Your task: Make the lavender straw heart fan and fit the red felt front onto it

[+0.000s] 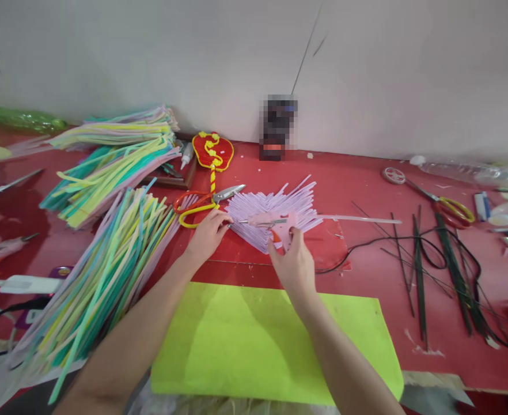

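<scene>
Red tabletop (357, 178) set against a pale grey wall (150, 63)
Beyond the left hand (209, 233) and right hand (295, 265) the wall rises to the top of the view; a thin dark line (307, 48), crack or wire I cannot tell, slants up it, with a short dark mark (318, 47) beside it. The tabletop spreads to either side of the hands, a few pale specks (310, 155) beyond them. Nearer than the right hand, off to its right, the front edge (435, 380) shows a pale strip; soft light leaves a pinkish sheen there

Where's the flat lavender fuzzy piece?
The lavender piece lies central in the head view, partly covered by the pink plastic glue gun in the right hand.
</scene>
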Available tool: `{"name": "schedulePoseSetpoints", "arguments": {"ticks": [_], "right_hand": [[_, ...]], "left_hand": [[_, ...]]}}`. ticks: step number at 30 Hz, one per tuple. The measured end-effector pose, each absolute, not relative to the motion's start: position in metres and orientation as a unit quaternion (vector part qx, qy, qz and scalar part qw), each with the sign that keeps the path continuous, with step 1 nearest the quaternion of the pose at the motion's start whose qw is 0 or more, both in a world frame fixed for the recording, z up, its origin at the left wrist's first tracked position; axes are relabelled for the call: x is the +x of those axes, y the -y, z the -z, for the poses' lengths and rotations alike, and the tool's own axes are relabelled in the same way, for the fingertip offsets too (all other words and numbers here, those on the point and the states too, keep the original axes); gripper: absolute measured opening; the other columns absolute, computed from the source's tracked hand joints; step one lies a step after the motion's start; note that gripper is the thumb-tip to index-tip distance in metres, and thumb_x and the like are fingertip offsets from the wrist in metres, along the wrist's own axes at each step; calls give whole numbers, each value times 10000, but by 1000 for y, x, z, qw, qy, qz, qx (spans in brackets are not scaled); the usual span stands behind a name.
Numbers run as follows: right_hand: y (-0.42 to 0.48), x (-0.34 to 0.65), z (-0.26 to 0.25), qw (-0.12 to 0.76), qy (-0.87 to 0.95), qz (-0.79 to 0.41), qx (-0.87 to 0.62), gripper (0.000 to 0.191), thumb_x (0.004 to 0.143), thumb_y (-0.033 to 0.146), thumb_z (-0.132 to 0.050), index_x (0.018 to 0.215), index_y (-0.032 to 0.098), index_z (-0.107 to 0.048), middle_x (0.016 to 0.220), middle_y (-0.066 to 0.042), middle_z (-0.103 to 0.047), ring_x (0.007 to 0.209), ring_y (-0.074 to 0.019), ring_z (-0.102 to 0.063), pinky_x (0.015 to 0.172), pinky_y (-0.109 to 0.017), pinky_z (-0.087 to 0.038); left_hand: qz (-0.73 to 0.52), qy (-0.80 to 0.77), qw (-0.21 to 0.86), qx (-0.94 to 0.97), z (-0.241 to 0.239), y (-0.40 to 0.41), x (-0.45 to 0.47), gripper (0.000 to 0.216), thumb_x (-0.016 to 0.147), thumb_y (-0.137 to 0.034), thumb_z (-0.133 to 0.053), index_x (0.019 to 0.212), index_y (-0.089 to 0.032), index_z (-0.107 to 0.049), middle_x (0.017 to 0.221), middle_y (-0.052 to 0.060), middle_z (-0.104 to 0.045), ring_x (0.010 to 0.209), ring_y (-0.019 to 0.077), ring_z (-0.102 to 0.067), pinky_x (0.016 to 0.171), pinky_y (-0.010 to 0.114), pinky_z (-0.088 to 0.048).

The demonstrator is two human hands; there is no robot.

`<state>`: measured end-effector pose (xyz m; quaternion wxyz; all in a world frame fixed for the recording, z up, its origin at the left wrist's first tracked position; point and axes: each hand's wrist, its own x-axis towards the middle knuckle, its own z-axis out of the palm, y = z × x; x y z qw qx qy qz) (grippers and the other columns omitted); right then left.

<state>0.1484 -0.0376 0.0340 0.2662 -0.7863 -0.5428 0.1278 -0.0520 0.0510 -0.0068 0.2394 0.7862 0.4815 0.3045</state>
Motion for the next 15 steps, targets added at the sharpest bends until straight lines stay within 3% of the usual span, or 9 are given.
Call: {"name": "schedulePoseSetpoints", "arguments": {"ticks": [7, 15], "right_hand": [[39, 134, -18, 204, 597, -101, -769, 328, 844, 337, -494, 1119, 162, -462, 1125, -124, -634, 814, -238, -665, 541, -280, -411], [37, 133, -17, 196, 592, -96, -776, 331, 855, 327, -499, 1131, 152, -449, 1113, -124, -638, 835, -238, -666, 526, -277, -386]], "left_hand": [[-308, -475, 241, 788, -1, -48, -51, 188, 824, -52, -492, 914, -187, -586, 969, 37, -569, 914, 167, -583, 839, 362, -518], [-317, -465, 247, 789, 2, -49, -52, 182, 836, -58, -495, 927, -186, -587, 973, 39, -567, 909, 164, -582, 827, 350, -511]]}}
